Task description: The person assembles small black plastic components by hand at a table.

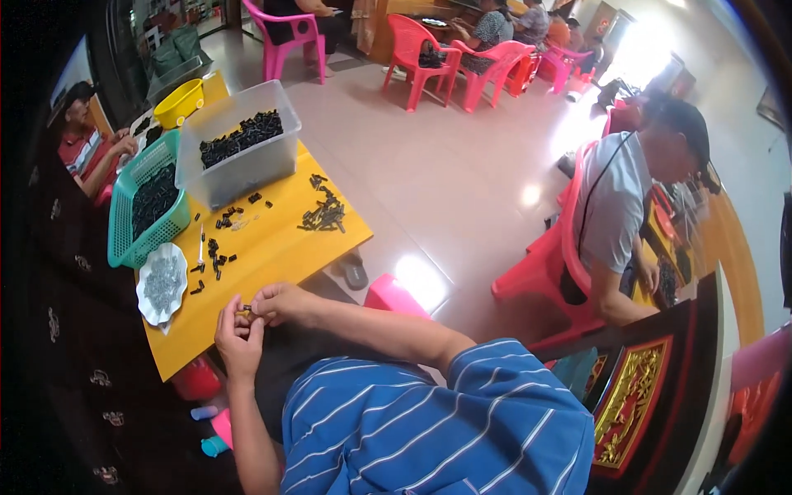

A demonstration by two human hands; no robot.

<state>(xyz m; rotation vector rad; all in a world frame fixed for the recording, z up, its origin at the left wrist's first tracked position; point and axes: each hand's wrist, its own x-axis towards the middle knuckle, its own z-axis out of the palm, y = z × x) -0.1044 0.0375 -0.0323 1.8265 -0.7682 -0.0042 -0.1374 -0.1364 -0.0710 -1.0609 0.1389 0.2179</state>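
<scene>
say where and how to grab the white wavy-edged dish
Probably pinch the white dish by its near rim, from the person's side: that wavy edge is bare, clear pieces fill the middle, and the green basket crowds the far rim.

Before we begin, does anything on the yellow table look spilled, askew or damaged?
No clear damage shows. What stands out: small black pieces scattered loose on the yellow table, outside the clear tub and green basket. It looks untidy, but may be deliberate.

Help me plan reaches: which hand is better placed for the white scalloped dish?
Probably the left hand: nearer the dish than the right hand, though both hold a small black cylindrical piece.
</scene>
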